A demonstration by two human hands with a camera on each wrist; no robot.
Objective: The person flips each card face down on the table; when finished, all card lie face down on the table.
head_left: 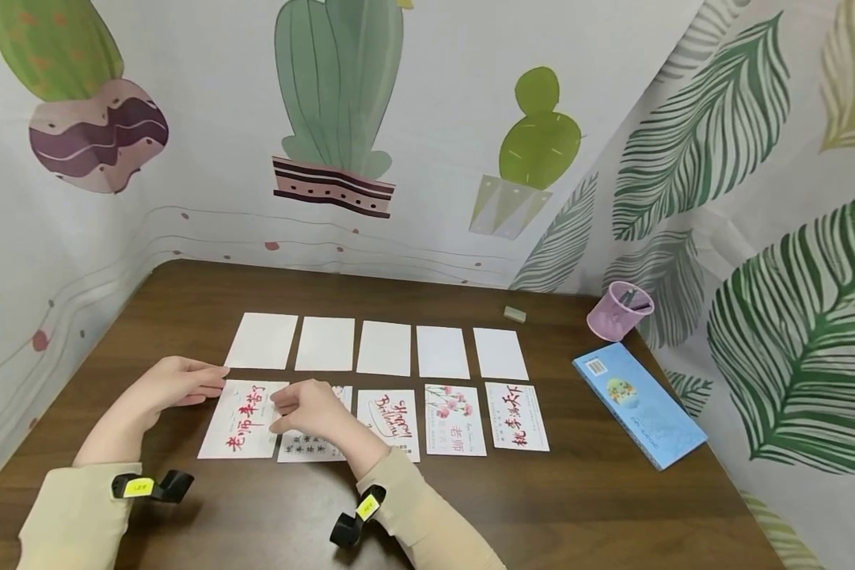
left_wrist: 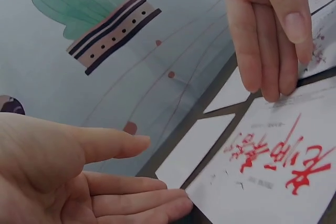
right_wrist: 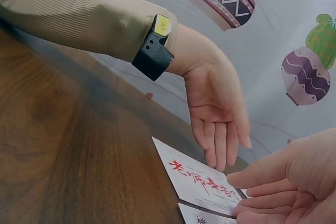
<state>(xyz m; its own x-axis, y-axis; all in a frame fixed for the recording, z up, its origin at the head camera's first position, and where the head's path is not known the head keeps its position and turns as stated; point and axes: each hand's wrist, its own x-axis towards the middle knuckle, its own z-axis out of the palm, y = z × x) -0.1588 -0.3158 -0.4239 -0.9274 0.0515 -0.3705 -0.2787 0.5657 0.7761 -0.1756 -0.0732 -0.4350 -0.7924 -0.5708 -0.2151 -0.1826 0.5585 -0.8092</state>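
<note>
A white card with red Chinese brush characters point(head_left: 237, 419) lies flat at the left end of the front row of cards. My left hand point(head_left: 178, 383) is at its upper left corner, fingers extended and fingertips right at the edge. On its right side is my right hand point(head_left: 312, 408), its straight fingers touching the card's right edge. Beneath the right hand, a card with dark characters point(head_left: 312, 448) is partly covered. Farther right in that row lie a "Happy Birthday" card point(head_left: 392, 419), a pink flower card point(head_left: 456, 419) and another red-lettered card point(head_left: 517, 416).
Behind the printed cards runs a row of blank white cards point(head_left: 325, 343) on the brown wooden table point(head_left: 541, 507). A grey eraser point(head_left: 514, 314), a pink pen cup point(head_left: 618, 312) with items inside, and a blue box point(head_left: 640, 404) sit toward the right. A patterned cloth point(head_left: 442, 134) hangs behind.
</note>
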